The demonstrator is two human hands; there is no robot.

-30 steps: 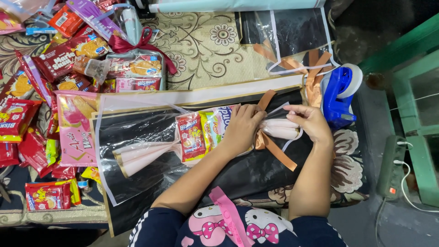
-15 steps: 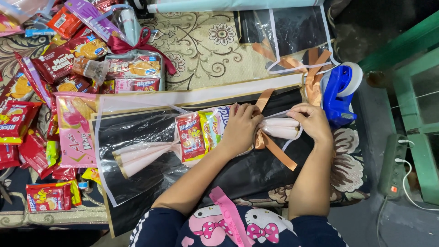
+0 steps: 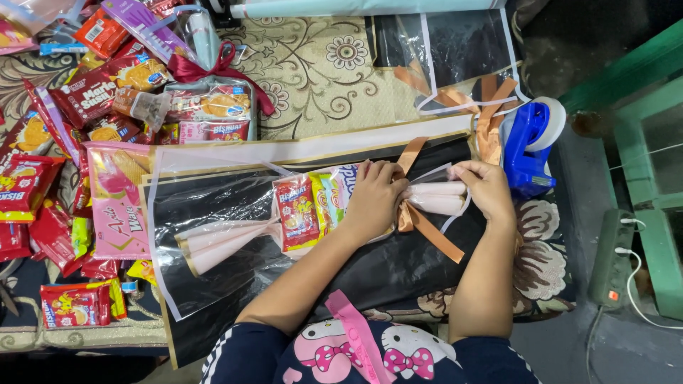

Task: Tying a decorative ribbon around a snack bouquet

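Bright even overhead light, sharp, slight glare.

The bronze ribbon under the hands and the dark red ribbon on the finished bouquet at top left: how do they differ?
The bronze ribbon is flat, with loose tails trailing over the black sheet; the dark red ribbon is already tied in a bow. The bronze one lies between the left hand and right hand; the red one lies untouched. Both cinch the neck of a wrapped snack bundle.

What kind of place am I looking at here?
Probably a home floor used for gift-wrapping: a patterned carpet, heaps of snack packets, a blue tape dispenser, and both hands on a ribbon-tied snack bouquet.
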